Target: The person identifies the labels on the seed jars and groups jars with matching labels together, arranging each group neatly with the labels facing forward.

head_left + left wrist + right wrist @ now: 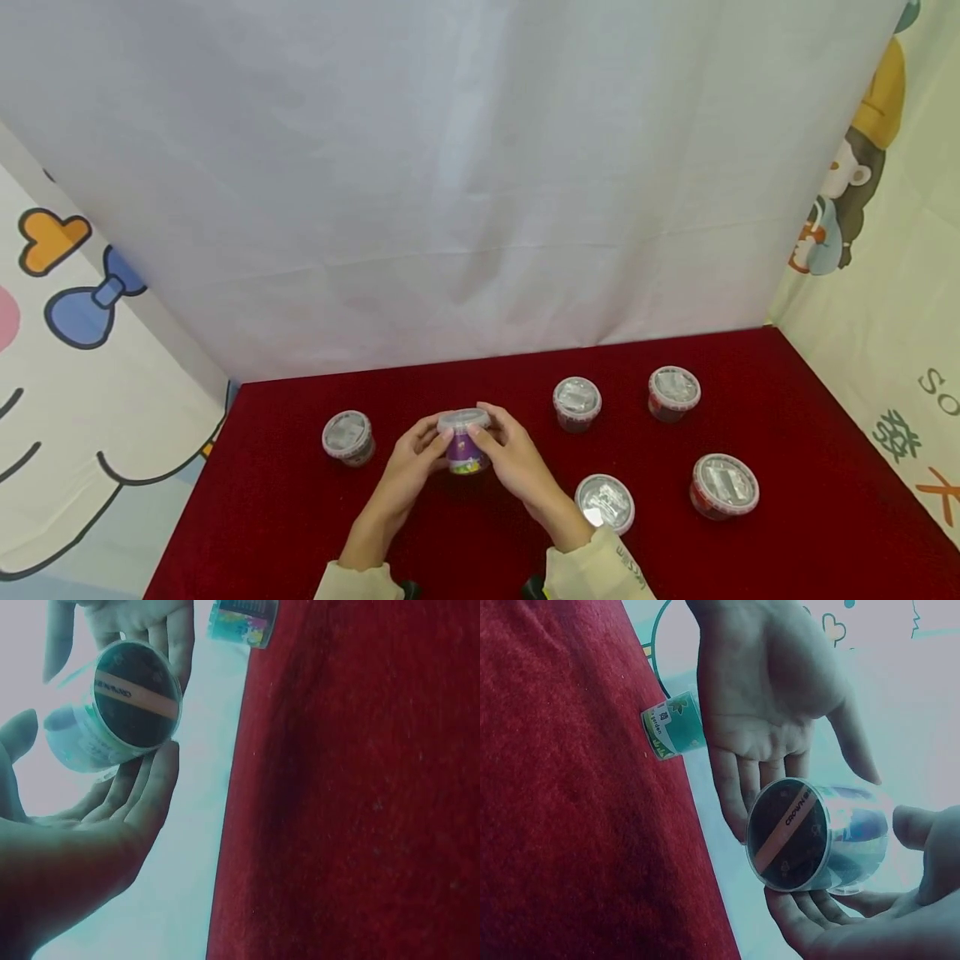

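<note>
A small clear plastic tub [466, 455] with a purple label and a clear lid is held between both hands above the red cloth. My left hand [407, 467] grips its left side, thumb toward the front near the lid. From the other side my right hand [517, 462] holds it, its thumb also near the rim. Both wrist views show the dark round base of the tub [136, 696], crossed by a pale strip with lettering. In the right wrist view the fingers of both hands curve around the tub [787, 834].
Left of the hands stands another lidded tub [348, 438]. Several more are at the right, including a back tub [577, 404], a far tub [673, 392], a near tub [604, 503] beside the right forearm, and a wide tub [723, 486]. White curtains [450, 183] enclose the red table [262, 500].
</note>
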Available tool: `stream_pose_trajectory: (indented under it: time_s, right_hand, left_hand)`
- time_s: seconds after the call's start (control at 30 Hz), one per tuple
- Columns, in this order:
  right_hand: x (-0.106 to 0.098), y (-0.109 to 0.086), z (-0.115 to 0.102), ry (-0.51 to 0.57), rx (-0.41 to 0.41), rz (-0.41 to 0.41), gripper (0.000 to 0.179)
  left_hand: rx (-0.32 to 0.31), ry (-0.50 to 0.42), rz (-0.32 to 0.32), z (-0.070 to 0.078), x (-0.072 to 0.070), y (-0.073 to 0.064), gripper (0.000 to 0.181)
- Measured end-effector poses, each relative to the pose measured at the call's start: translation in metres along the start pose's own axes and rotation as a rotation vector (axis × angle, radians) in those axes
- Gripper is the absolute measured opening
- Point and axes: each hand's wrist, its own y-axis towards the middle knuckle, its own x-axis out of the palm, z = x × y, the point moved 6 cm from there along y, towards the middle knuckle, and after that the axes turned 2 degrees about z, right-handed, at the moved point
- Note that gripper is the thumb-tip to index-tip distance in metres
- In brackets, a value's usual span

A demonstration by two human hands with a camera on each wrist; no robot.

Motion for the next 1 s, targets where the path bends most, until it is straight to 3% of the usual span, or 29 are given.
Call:
stream_pose_trajectory:
  time_s: [0.37, 0.83, 1.0]
  right_hand:
    - [0.0004, -0.001, 0.0002, -0.025, 0.006, 0.017, 0.053]
    - [-0.0025, -0.0014, 0.0011, 0.009, 0.008, 0.002, 0.052]
    - [-0.0029, -0.0025, 0.0005, 0.001, 0.014, 0.003, 0.052]
  left_hand:
    - [0.032, 0.024, 0.054, 0.0029, 0.0021, -0.0045, 0.043]
    - [0.019, 0.025, 0.002, 0.0036, 0.002, -0.0032, 0.042]
    - [0.031, 0.039, 0.028, 0.0046, 0.0028, -0.0044, 0.042]
